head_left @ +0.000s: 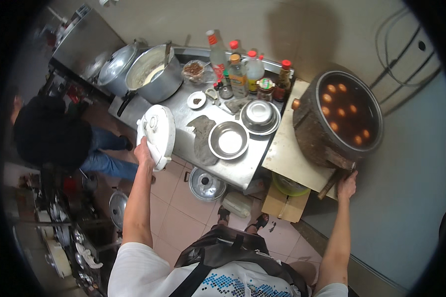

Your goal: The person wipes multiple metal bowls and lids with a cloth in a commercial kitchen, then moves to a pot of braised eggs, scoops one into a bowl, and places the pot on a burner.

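My left hand (144,151) grips a white round lid (159,135) by its edge, tilted up beside the steel counter. At the right, my right hand (347,185) is at the lower side of a large brown-stained pressure cooker (312,137), by its long handle (331,183); whether the fingers close on the handle is hard to tell. The cooker stands uncovered on a cream board, with several brown eggs (341,112) in dark liquid. On the steel counter (186,143) are an empty steel bowl (229,140), another steel bowl (260,115) and a grey cloth (204,139).
Several sauce bottles (238,76) stand along the wall beside a small white dish (196,100). A big aluminium pot (154,83) is at the counter's left. Below are a lidded pan (207,183), a plastic container (237,204) and a cardboard box (286,204). Another person (52,133) stands at the left.
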`<state>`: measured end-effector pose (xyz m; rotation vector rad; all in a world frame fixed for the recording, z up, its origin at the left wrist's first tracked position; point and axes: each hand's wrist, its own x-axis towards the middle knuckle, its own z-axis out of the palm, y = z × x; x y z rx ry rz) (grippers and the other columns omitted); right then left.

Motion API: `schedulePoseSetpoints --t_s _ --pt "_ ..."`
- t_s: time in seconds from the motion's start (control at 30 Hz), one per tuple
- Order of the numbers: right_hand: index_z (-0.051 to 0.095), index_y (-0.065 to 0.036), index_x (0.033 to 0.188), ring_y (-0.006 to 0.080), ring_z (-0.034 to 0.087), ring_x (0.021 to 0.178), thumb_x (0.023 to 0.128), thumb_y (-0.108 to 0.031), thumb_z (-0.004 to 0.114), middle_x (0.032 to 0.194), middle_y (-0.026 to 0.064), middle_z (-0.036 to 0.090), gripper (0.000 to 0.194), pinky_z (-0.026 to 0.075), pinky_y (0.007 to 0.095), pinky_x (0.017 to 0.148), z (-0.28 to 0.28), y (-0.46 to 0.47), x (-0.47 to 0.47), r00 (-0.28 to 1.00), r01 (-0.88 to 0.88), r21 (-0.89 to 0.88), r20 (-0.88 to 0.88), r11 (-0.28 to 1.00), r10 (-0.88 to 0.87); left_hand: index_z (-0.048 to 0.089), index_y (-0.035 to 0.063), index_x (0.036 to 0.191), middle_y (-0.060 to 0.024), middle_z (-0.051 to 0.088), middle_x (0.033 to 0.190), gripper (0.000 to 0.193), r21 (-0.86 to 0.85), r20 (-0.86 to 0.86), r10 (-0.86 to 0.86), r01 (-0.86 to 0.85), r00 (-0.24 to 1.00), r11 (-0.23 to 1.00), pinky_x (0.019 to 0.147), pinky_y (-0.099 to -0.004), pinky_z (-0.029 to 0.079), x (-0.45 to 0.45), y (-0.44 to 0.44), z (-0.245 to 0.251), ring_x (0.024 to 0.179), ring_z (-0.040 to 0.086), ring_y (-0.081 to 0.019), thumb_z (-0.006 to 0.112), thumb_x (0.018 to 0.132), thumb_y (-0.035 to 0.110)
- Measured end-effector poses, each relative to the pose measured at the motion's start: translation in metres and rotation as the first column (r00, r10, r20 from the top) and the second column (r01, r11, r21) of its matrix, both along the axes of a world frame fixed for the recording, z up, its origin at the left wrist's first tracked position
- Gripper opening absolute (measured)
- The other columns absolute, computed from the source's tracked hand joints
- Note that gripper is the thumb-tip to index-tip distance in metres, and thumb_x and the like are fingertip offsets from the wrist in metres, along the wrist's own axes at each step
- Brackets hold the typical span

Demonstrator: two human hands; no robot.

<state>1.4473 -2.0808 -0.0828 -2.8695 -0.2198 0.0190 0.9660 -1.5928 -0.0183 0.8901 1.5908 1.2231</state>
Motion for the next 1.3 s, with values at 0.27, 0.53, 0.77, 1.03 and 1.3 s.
schedulePoseSetpoints --t_s 0.27,0.53,0.77,1.03,1.3 --pt "0.034 0.004 0.125 0.0383 0.04 0.112 0.081 -0.017 0.056 0.119 0.0234 0.043 0.053 0.036 0.043 0.093 0.009 0.003 -0.023 0.942 -0.08 -0.196 0.305 0.977 0.138 0.057 -0.0122 0.088 -0.0141 0.06 0.082 0.044 -0.006 -0.111 -0.149 0.149 0.983 0.989 0.064 -0.0336 0.045 -0.012 0.058 -0.108 0.07 0.054 -0.0198 0.061 0.078 0.031" --pt "0.049 -0.003 0.108 0.0277 0.049 0.102 0.068 -0.017 0.06 0.11 0.0136 0.049 0.043 0.045 0.0381 0.083 0.007 0.043 -0.047 0.997 -0.042 -0.223 0.061 0.974 0.057 0.054 -0.002 0.101 -0.0149 0.054 0.1 0.039 -0.239 -0.127 -0.613 0.576 0.78 0.782 0.075 -0.0425 0.042 -0.015 0.108 -0.169 0.089 0.05 -0.027 0.059 0.075 0.027" --pt "0.055 -0.001 0.103 0.0328 0.041 0.113 0.074 -0.01 0.049 0.118 0.0188 0.047 0.031 0.033 0.047 0.096 0.025 0.062 -0.138 0.878 -0.037 0.04 0.479 0.999 0.013 0.035 0.0064 0.131 -0.013 0.041 0.13 0.052 -0.125 -0.077 -0.85 0.841 0.521 0.526 0.095 -0.0459 0.033 0.113 0.002 -0.163 0.117 0.039 -0.0294 0.049 0.087 0.03" --pt "0.061 0.003 0.084 0.0374 0.06 0.086 0.072 -0.018 0.055 0.087 0.0237 0.061 0.026 0.049 0.0442 0.074 0.028 -0.049 -0.412 0.96 0.131 0.353 -0.279 0.926 -0.029 0.038 0.0037 0.128 -0.0132 0.047 0.123 0.043 0.081 -0.179 -0.848 0.851 -0.499 -0.519 0.093 -0.0399 0.036 0.244 -0.248 -0.142 0.111 0.044 -0.0253 0.044 0.09 0.023" --pt "0.061 -0.002 0.066 0.037 0.06 0.074 0.069 -0.024 0.061 0.076 0.0198 0.062 0.022 0.048 0.0445 0.062 -0.047 -0.035 -0.654 0.556 0.83 0.325 -0.415 0.453 -0.72 0.042 0.0011 0.125 -0.0135 0.053 0.116 0.035 0.167 -0.204 -0.253 0.221 -0.946 -0.961 0.092 -0.0339 0.04 0.247 -0.397 -0.116 0.105 0.05 -0.0212 0.04 0.093 0.015"
